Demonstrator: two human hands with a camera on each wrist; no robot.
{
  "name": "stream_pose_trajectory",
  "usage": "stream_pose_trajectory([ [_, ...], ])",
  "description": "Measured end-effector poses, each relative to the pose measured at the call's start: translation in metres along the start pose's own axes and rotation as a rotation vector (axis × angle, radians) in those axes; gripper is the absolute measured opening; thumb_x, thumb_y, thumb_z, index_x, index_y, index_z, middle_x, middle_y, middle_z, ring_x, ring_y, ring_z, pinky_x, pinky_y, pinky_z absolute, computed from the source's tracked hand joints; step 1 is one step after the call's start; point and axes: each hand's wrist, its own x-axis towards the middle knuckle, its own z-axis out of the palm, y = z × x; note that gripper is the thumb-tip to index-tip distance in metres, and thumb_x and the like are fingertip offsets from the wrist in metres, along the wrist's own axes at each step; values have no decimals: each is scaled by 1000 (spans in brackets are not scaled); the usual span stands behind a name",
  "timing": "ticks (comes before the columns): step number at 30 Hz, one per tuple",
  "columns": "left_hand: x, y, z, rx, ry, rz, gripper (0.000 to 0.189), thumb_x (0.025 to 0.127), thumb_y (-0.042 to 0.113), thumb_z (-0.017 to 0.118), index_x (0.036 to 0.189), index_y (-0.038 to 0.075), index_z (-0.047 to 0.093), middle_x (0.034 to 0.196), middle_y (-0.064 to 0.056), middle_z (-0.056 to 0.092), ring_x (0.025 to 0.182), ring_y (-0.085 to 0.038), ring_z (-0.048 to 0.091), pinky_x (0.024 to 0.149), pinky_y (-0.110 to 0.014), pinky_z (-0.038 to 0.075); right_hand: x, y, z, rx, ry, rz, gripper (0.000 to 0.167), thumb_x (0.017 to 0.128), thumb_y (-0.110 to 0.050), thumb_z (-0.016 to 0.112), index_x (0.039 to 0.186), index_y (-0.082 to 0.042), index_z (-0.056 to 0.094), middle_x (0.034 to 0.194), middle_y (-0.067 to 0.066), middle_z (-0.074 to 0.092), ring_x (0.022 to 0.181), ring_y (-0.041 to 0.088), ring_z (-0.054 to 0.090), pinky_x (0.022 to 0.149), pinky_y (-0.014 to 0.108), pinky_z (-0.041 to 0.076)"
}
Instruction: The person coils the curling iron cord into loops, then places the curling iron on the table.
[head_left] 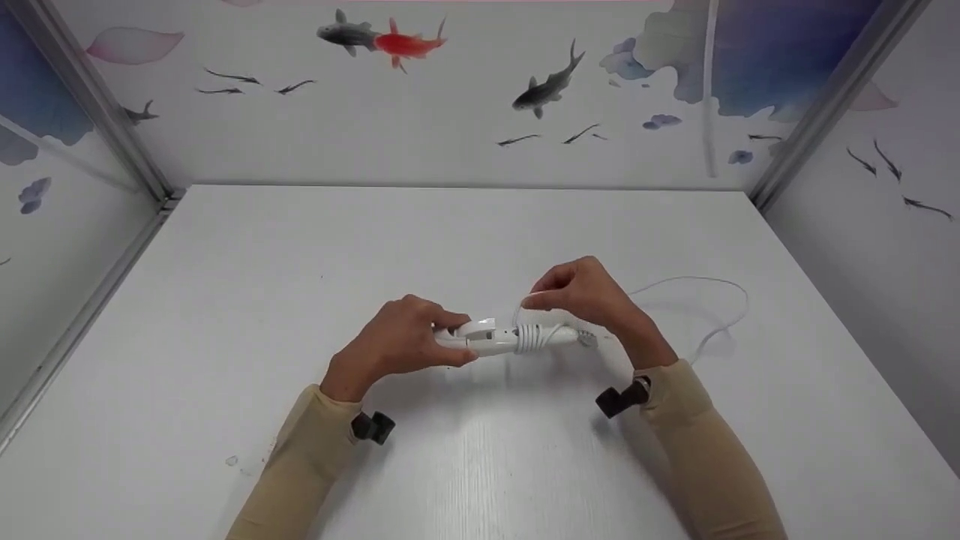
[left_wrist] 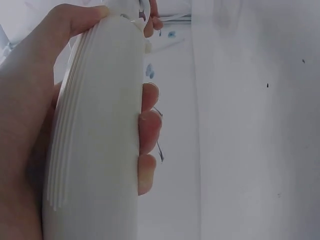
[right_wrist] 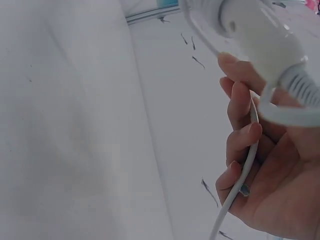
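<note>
Cut-off sleeves (head_left: 306, 454) at seven and five o'clock; left hand (head_left: 396, 337) grips the device (head_left: 495, 346), hiding its nine-o'clock end; right hand (head_left: 589, 294) pinches cord (right_wrist: 250, 155).

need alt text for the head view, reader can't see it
A person's left hand grips a slim white appliance over a white table; the right hand pinches its white cord, which is partly wound around the appliance. Fish designs decorate the wall behind.
</note>
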Motion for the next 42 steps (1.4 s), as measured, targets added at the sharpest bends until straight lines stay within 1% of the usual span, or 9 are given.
stream_pose_trajectory([
  [6, 2, 1, 4, 88, 10, 14, 42, 84, 45, 75, 119, 23, 76, 97, 2, 76, 76, -12, 57, 66, -27, 45, -10, -12, 0, -7, 29, -69, 17, 82, -28, 81, 91, -14, 80, 91, 5, 76, 83, 19, 64, 73, 32, 52],
  [11, 3, 3, 5, 108, 70, -45, 46, 86, 45, 75, 124, 20, 73, 103, -1, 76, 78, -15, 58, 67, -29, 46, -14, -19, -2, 33, 49, -91, 18, 86, -26, 79, 97, -12, 80, 98, 7, 76, 86, 21, 64, 76, 32, 54],
  [15, 6, 4, 7, 149, 132, -74, 45, 86, 44, 74, 124, 19, 73, 100, -3, 76, 76, -17, 57, 65, -29, 44, -14, -19, -3, 37, 14, -153, 21, 92, -24, 73, 105, -8, 79, 104, 10, 76, 87, 21, 64, 80, 34, 55],
  [19, 8, 3, 10, 201, 222, -74, 41, 86, 42, 75, 118, 18, 75, 94, -5, 76, 72, -18, 57, 62, -30, 43, -12, -17, -3, 37, -22, -211, 23, 97, -24, 67, 109, -9, 78, 93, 7, 75, 77, 18, 56, 71, 27, 48],
  [22, 8, 3, 11, 212, 282, -92, 40, 86, 41, 76, 117, 17, 75, 95, -7, 76, 73, -18, 58, 62, -32, 46, -11, -15, -3, 39, -53, -241, 24, 99, -24, 63, 112, -9, 77, 87, 6, 74, 72, 15, 49, 64, 24, 42],
  [27, 8, 4, 12, 212, 341, -137, 43, 87, 42, 75, 121, 15, 74, 101, -10, 76, 78, -21, 63, 68, -38, 54, -8, -12, 1, 65, -110, -251, 25, 100, -22, 62, 113, -6, 76, 90, 15, 76, 68, 12, 52, 64, 23, 43],
  [33, 9, 4, 10, 205, 397, -163, 42, 87, 42, 74, 120, 15, 74, 98, -10, 77, 76, -22, 64, 63, -37, 54, -3, -6, 4, 63, -187, -171, 29, 100, -28, 62, 114, -6, 76, 88, 13, 77, 65, 12, 56, 64, 24, 48],
  [38, 10, 2, 8, 215, 460, -183, 38, 87, 40, 75, 115, 15, 76, 90, -9, 76, 67, -20, 58, 57, -34, 50, 2, 2, 3, 59, -225, 0, 38, 99, -39, 61, 115, -7, 76, 75, 2, 74, 57, 10, 48, 57, 23, 40],
  [42, 10, 2, 6, 206, 480, -178, 39, 87, 40, 74, 115, 13, 76, 90, -10, 76, 67, -19, 57, 56, -34, 50, 7, 9, 4, 2, -217, 133, 47, 95, -55, 60, 107, -14, 80, 63, -4, 62, 52, 11, 38, 59, 26, 33],
])
